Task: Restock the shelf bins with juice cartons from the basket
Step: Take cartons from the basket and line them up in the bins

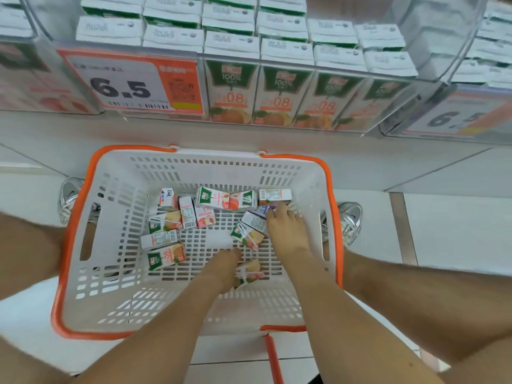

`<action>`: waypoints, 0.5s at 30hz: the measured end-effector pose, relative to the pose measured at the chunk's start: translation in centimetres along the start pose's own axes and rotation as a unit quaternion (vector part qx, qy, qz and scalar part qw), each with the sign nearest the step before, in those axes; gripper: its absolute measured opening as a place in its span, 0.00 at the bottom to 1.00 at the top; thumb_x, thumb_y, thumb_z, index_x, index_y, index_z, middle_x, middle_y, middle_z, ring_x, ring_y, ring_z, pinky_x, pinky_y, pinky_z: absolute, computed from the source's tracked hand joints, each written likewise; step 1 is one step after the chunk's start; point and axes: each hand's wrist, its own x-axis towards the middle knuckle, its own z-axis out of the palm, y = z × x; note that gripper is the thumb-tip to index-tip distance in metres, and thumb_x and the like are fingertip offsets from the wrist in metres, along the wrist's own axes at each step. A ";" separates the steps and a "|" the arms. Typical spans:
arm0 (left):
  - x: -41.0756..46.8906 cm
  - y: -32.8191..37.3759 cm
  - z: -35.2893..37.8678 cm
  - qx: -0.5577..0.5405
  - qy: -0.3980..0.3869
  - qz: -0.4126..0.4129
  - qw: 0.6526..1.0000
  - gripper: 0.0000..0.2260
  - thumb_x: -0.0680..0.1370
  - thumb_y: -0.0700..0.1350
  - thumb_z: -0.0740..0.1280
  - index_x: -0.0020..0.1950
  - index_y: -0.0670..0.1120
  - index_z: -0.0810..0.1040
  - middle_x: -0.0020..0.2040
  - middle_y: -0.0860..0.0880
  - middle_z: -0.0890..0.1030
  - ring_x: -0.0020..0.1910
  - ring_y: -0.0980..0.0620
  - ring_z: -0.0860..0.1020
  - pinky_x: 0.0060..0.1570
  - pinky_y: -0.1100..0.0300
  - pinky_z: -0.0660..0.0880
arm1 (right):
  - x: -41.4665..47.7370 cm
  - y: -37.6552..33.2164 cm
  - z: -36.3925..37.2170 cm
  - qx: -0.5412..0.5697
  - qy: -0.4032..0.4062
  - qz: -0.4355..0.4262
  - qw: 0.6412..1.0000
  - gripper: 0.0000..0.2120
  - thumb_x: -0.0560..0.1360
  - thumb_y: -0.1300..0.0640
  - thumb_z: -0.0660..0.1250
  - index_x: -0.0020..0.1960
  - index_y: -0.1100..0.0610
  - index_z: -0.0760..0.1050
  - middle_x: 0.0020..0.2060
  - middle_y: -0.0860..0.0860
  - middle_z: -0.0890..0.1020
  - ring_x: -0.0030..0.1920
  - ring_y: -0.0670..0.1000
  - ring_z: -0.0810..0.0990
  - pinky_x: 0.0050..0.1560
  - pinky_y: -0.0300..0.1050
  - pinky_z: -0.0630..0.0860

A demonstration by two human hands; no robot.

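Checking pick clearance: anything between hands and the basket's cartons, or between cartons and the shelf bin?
Nothing visible: left hand and right hand are among the cartons in the basket; shelf bin above is open-topped.

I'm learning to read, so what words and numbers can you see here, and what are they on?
"6.5": left price tag.
"6.": right price tag, the rest blurred.
"100%" and "08": shelf cartons.
"100%" and "08": basket carton.
Small print and barcodes elsewhere: too blurred to read.
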 end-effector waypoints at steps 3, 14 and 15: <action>0.1 0.2 0.1 -0.004 -0.010 -0.006 1.000 0.20 0.77 0.48 0.76 0.66 0.44 0.78 0.64 0.43 0.76 0.60 0.44 0.76 0.57 0.54 0.76 | -0.1 -0.2 -0.3 0.058 -0.030 0.031 0.997 0.29 0.74 0.74 0.67 0.73 0.63 0.67 0.71 0.62 0.65 0.66 0.64 0.75 0.61 0.56 0.78; -1.0 0.4 -0.7 -0.028 -0.039 -0.011 0.999 0.18 0.80 0.47 0.71 0.68 0.42 0.74 0.64 0.42 0.77 0.58 0.44 0.76 0.56 0.53 0.74 | -0.8 2.1 -2.8 0.215 -0.124 0.045 0.968 0.25 0.74 0.60 0.73 0.70 0.54 0.74 0.61 0.56 0.81 0.53 0.58 0.83 0.44 0.47 0.78; -1.2 0.6 -0.8 -0.021 -0.045 -0.011 0.999 0.18 0.80 0.51 0.71 0.65 0.42 0.76 0.62 0.42 0.77 0.58 0.44 0.76 0.57 0.52 0.75 | -1.0 2.4 -3.3 0.237 -0.132 0.049 0.961 0.27 0.73 0.61 0.72 0.72 0.52 0.74 0.64 0.56 0.80 0.55 0.58 0.83 0.46 0.47 0.80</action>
